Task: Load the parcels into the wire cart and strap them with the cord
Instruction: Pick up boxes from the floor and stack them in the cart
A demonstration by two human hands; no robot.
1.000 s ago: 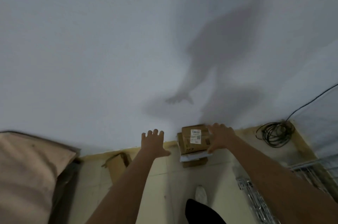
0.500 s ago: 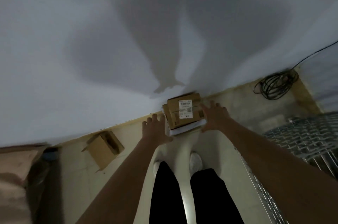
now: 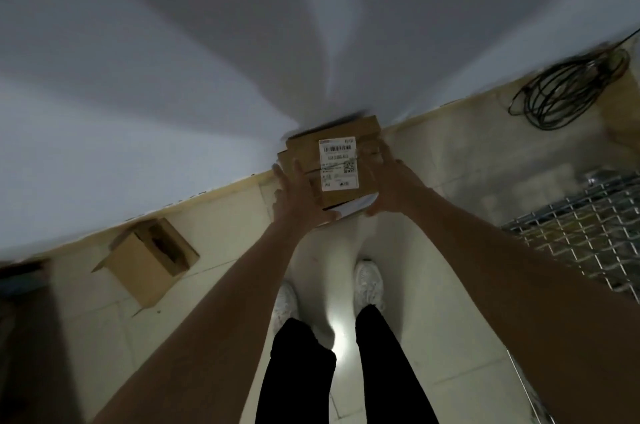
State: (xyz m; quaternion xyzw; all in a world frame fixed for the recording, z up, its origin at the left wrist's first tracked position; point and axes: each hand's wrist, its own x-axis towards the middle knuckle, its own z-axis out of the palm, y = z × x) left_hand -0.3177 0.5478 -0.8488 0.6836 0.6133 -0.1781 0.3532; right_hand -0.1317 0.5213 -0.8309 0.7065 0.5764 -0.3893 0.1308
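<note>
Head: both hands on parcels [image 3: 332, 167]

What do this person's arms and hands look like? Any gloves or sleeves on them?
No gloves: the left hand and the right hand are bare, with no rings, watch or bands visible. Both forearms are bare too, and no sleeve shows anywhere in the picture. Lower down, the person wears black trousers and white shoes.
</note>
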